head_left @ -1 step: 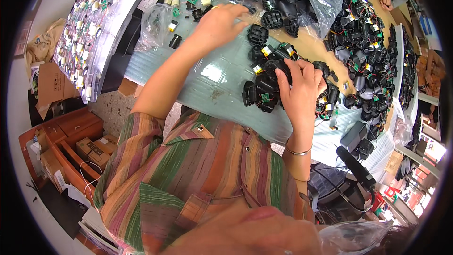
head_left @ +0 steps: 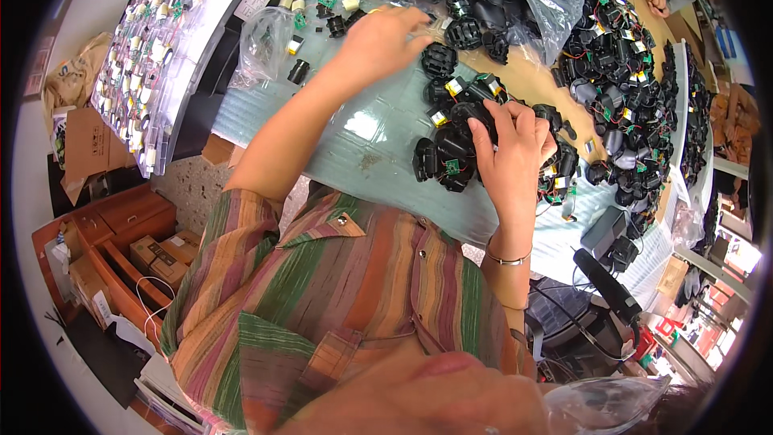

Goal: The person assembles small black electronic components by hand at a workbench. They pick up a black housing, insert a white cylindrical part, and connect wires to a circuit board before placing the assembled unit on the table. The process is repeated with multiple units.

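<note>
My left hand [head_left: 385, 44] is over the far side of the mat, its fingers stretched out and apart, with nothing visible in them. Just right of it are a ribbed black plastic housing [head_left: 440, 60] and another round black housing [head_left: 464, 33]. My right hand [head_left: 515, 145] has its thumb and fingers on a black plastic housing [head_left: 473, 115] in a cluster of similar parts. Small silver-and-yellow battery cells [head_left: 456, 86] and a green circuit board [head_left: 452, 167] show among them. The fingers partly cover the held housing.
A tilted tray [head_left: 173, 40] of small wired boards stands at the left. Beside it lies a clear plastic bag [head_left: 266, 44]. A large heap of black housings with boards [head_left: 620, 72] covers the right side; clear plastic sheeting [head_left: 547, 0] drapes the back. Another person's hand [head_left: 658, 2] is at the far right.
My left hand has shifted slightly to the right, toward the ribbed housing. My right hand stays on the black housing.
</note>
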`<control>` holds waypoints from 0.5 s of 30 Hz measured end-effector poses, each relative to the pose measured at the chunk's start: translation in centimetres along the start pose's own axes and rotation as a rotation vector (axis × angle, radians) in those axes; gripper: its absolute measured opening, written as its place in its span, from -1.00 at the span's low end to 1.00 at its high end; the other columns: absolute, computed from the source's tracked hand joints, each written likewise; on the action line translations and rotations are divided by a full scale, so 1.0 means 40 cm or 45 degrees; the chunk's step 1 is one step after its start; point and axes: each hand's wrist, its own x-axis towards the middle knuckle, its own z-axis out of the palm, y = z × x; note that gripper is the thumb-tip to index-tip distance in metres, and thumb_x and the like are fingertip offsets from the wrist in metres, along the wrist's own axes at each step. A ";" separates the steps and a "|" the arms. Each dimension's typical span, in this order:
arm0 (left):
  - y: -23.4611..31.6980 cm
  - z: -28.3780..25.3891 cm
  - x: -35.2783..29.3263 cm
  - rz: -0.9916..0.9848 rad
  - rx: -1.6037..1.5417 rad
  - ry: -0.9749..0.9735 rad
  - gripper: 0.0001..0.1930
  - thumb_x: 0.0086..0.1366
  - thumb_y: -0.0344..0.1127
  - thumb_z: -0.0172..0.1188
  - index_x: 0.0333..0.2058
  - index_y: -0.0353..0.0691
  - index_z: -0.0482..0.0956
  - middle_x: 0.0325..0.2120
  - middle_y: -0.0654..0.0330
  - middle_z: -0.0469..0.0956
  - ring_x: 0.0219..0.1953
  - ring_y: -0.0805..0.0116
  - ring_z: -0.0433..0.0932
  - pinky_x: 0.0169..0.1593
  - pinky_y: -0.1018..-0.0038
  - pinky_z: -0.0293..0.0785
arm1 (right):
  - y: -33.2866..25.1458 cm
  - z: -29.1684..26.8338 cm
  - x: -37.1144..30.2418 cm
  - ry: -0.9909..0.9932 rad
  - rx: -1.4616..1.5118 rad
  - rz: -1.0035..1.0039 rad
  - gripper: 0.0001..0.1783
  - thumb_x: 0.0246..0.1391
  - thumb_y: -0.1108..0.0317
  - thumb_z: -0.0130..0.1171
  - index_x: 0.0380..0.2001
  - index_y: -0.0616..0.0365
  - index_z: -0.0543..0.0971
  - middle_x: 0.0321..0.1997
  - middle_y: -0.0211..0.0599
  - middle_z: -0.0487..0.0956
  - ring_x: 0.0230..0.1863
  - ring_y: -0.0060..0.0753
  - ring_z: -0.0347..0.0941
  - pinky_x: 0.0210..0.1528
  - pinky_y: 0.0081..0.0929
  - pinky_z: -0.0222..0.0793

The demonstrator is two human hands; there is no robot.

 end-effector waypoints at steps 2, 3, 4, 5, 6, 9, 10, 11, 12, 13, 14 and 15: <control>0.043 0.023 0.032 -0.056 0.044 0.006 -0.60 0.19 -0.01 0.30 -0.15 -0.19 0.62 -0.23 0.08 0.63 -0.12 -0.07 0.58 -0.06 0.15 0.55 | -0.004 -0.002 0.001 0.023 0.025 -0.003 -0.62 0.07 0.16 0.35 -0.07 0.08 0.66 -0.04 -0.34 0.47 0.02 -0.18 0.31 0.11 -0.13 0.06; 0.053 0.040 0.047 -0.051 0.130 0.028 -0.59 0.18 0.02 0.31 -0.16 -0.18 0.62 -0.24 0.08 0.62 -0.12 -0.04 0.58 -0.08 0.16 0.55 | -0.005 -0.005 0.002 0.033 0.036 -0.001 -0.62 0.06 0.16 0.35 -0.07 0.07 0.66 -0.03 -0.34 0.47 0.03 -0.18 0.31 0.12 -0.14 0.05; 0.056 0.058 0.061 -0.050 0.216 0.055 -0.58 0.17 0.05 0.31 -0.17 -0.18 0.63 -0.24 0.09 0.62 -0.12 -0.02 0.58 -0.09 0.16 0.56 | -0.007 -0.008 0.003 0.042 0.053 -0.006 -0.62 0.06 0.17 0.36 -0.07 0.07 0.66 -0.03 -0.35 0.47 0.03 -0.19 0.31 0.12 -0.15 0.05; 0.063 0.071 0.072 -0.051 0.303 0.085 -0.56 0.16 0.08 0.31 -0.19 -0.18 0.63 -0.24 0.09 0.62 -0.12 0.00 0.59 -0.10 0.17 0.57 | -0.010 -0.011 0.003 0.050 0.070 -0.013 -0.63 0.05 0.19 0.36 -0.07 0.06 0.66 -0.02 -0.35 0.48 0.03 -0.19 0.31 0.12 -0.16 0.04; 0.074 0.079 0.084 -0.059 0.370 0.060 -0.54 0.14 0.11 0.32 -0.19 -0.17 0.64 -0.23 0.11 0.61 -0.11 0.05 0.59 -0.10 0.18 0.58 | -0.011 -0.009 0.003 0.060 0.093 -0.019 -0.63 0.05 0.20 0.37 -0.07 0.06 0.66 -0.01 -0.36 0.49 0.03 -0.20 0.32 0.12 -0.17 0.04; 0.106 0.089 0.093 -0.158 0.396 -0.040 -0.59 0.16 0.05 0.32 -0.14 -0.10 0.61 -0.22 0.16 0.57 -0.05 0.09 0.58 -0.09 0.15 0.57 | -0.013 -0.007 -0.001 0.081 0.122 -0.033 -0.65 0.03 0.25 0.38 -0.08 0.04 0.66 -0.01 -0.38 0.51 0.02 -0.21 0.33 0.13 -0.21 0.04; 0.110 0.102 0.091 -0.124 0.371 0.014 -0.65 0.14 -0.04 0.33 -0.20 -0.12 0.57 -0.25 0.15 0.56 -0.07 0.08 0.58 -0.10 0.14 0.56 | -0.012 -0.008 -0.001 0.096 0.134 -0.048 -0.66 0.03 0.28 0.37 -0.08 0.03 0.66 -0.02 -0.38 0.53 0.00 -0.21 0.34 0.13 -0.23 0.03; 0.100 0.116 0.090 -0.060 0.367 0.084 -0.69 0.13 -0.11 0.33 -0.24 -0.13 0.52 -0.27 0.12 0.56 -0.08 0.07 0.58 -0.11 0.14 0.56 | -0.017 -0.011 0.003 0.085 0.158 -0.042 -0.67 0.04 0.28 0.37 -0.08 0.03 0.66 -0.02 -0.37 0.53 0.00 -0.22 0.35 0.14 -0.26 0.04; 0.106 0.120 0.091 -0.069 0.340 0.078 -0.71 0.13 -0.15 0.32 -0.26 -0.15 0.50 -0.27 0.10 0.57 -0.11 0.04 0.58 -0.10 0.14 0.55 | -0.017 -0.016 0.005 0.101 0.175 -0.060 -0.67 0.04 0.28 0.37 -0.08 0.03 0.66 -0.02 -0.37 0.53 0.00 -0.23 0.35 0.14 -0.27 0.04; 0.107 0.119 0.088 -0.077 0.312 0.074 -0.72 0.13 -0.19 0.31 -0.27 -0.16 0.48 -0.27 0.08 0.57 -0.13 0.02 0.59 -0.09 0.13 0.55 | -0.019 -0.020 0.009 0.116 0.191 -0.078 -0.67 0.05 0.29 0.37 -0.08 0.03 0.66 -0.02 -0.36 0.54 -0.01 -0.23 0.36 0.15 -0.28 0.04; 0.100 0.110 0.080 -0.074 0.236 0.134 -0.73 0.16 -0.21 0.30 -0.25 -0.18 0.49 -0.27 0.09 0.57 -0.17 0.06 0.60 -0.12 0.17 0.56 | -0.022 -0.022 0.016 0.140 0.230 -0.080 -0.68 0.06 0.29 0.36 -0.08 0.02 0.67 -0.02 -0.34 0.54 -0.01 -0.23 0.36 0.16 -0.29 0.04; 0.099 0.095 0.072 -0.067 0.157 0.191 -0.74 0.18 -0.23 0.30 -0.23 -0.20 0.50 -0.28 0.11 0.58 -0.20 0.11 0.61 -0.15 0.21 0.57 | -0.025 -0.032 0.024 0.150 0.248 -0.093 -0.68 0.06 0.31 0.36 -0.08 0.03 0.67 -0.03 -0.32 0.54 -0.01 -0.22 0.36 0.15 -0.28 0.07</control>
